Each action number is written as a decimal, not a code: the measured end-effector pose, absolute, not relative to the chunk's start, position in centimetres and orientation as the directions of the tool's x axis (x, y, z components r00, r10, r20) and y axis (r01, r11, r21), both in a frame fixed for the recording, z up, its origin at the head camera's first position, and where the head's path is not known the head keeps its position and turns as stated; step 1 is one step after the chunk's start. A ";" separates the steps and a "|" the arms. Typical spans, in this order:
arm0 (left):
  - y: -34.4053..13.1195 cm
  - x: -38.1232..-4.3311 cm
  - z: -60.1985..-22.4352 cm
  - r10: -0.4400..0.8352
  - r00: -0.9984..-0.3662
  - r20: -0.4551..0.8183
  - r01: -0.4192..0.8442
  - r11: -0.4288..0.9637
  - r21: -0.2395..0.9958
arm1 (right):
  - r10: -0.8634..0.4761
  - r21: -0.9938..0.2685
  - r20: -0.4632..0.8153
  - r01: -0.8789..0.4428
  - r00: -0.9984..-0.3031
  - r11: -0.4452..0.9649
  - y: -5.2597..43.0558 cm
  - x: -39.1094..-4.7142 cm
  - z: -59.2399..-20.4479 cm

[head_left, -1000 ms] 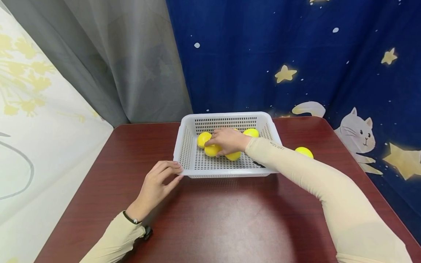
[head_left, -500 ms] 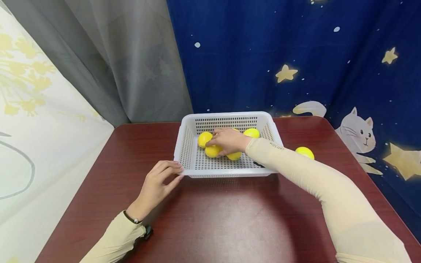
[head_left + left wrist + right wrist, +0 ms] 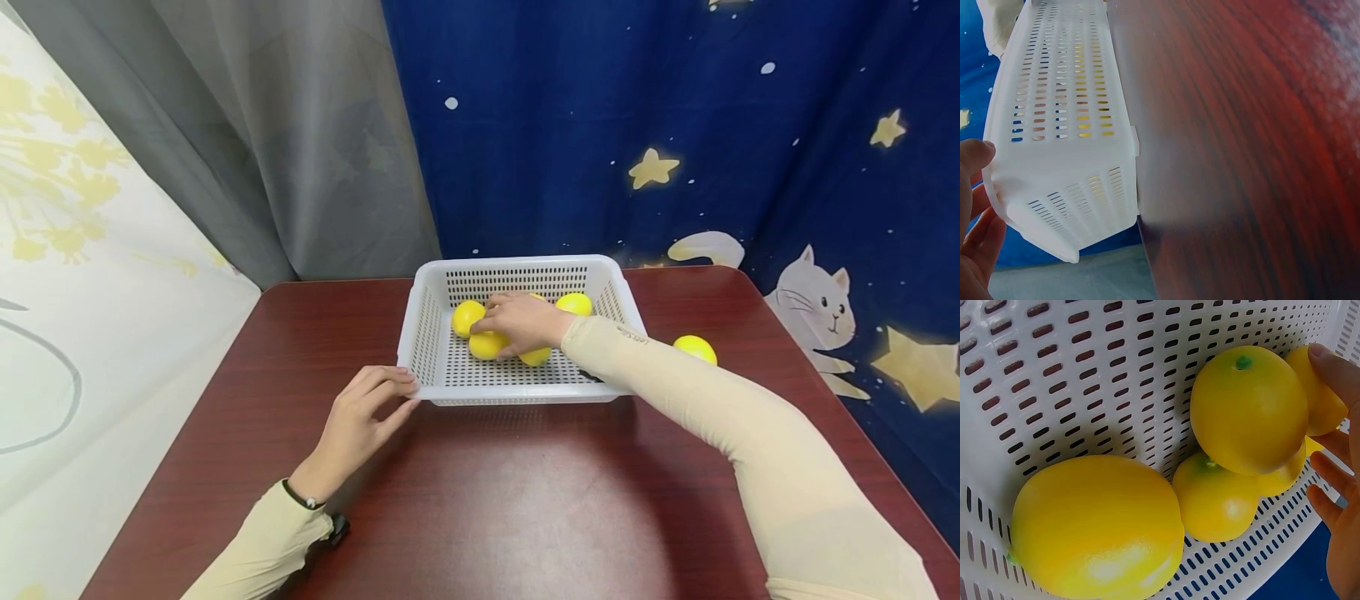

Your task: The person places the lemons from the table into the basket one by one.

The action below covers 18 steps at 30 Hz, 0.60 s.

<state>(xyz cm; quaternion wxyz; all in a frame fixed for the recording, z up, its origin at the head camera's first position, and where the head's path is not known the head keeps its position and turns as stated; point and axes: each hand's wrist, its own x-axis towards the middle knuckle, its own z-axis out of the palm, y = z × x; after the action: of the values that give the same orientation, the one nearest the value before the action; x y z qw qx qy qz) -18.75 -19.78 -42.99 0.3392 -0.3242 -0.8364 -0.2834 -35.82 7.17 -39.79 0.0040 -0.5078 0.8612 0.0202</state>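
A white plastic basket (image 3: 517,392) with slotted walls stands toward the back of the table, several yellow lemons inside. My left hand (image 3: 365,414) pinches its front left corner, fingers over the rim (image 3: 999,119) and thumb at the front. Reaching in over the right side, my right hand (image 3: 522,321) grips a lemon (image 3: 486,345) near the basket's middle. In the right wrist view the thumb lies on that lemon (image 3: 1314,394) and the fingers curl on its other side. Another lemon (image 3: 467,317) lies just left of it, and one (image 3: 574,303) near the back right wall.
Outside the basket, a single lemon (image 3: 696,347) lies on the dark red wooden table (image 3: 525,500), right of the basket and just behind my right sleeve (image 3: 720,408). Blue (image 3: 570,125) and grey (image 3: 337,167) curtains hang along the table's back edge.
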 end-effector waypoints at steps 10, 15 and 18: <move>-19.8 -18.7 -43.0 0.349 -0.558 0.753 0.735 0.629 0.254 | -0.872 0.027 -0.037 -0.873 -0.488 0.488 7.3 -35.8 -39.6; -19.8 -18.7 -43.0 0.349 -0.560 0.752 0.733 0.631 0.254 | -0.871 0.001 -0.033 -0.872 -0.490 0.490 7.6 -35.8 -39.2; -19.9 -18.7 -43.1 0.348 -0.559 0.753 0.734 0.630 0.254 | -0.871 -0.007 -0.032 -0.871 -0.490 0.491 7.9 -35.8 -38.9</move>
<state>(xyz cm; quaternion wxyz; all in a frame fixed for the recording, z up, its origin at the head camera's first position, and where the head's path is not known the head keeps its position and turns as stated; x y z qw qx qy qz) -18.72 -19.86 -43.05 0.3404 -0.3235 -0.8360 -0.2838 -35.77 7.88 -38.90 0.0155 -0.5045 0.8632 0.0049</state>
